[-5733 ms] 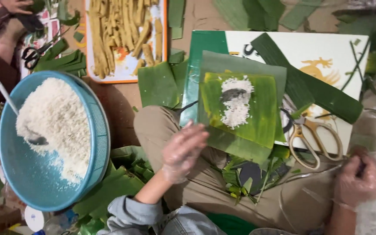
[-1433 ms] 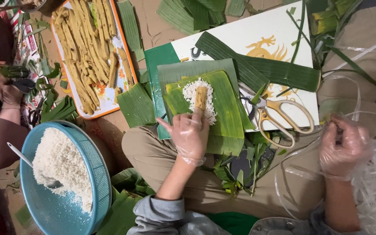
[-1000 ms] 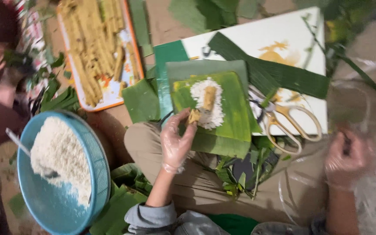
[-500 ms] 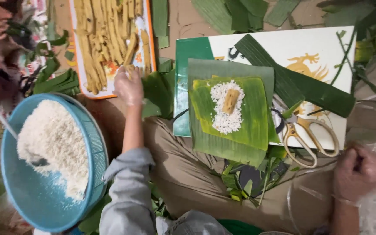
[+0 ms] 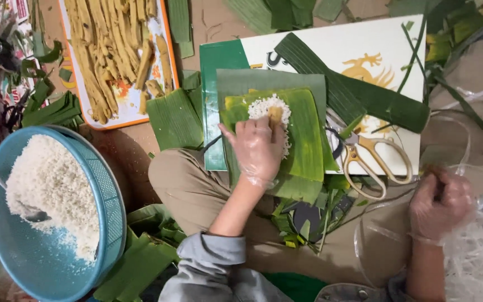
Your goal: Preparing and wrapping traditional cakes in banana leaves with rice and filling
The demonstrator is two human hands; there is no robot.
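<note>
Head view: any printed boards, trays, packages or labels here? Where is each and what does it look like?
Printed board: flat on the lap under the banana leaf, white with a green left band and a gold dragon figure.
Printed tray: upper left, rectangular, orange rim, holding yellow strips.
Printed sheet: far upper left corner, mostly hidden.
No screens visible.

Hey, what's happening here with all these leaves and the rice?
A seated person in thin clear gloves works over a board on their lap. The left hand presses a yellowish strip onto a small rice mound on layered green leaves. The right hand grips pale plastic string. Scissors, a tray of strips and a blue basket of rice sit nearby.
</note>
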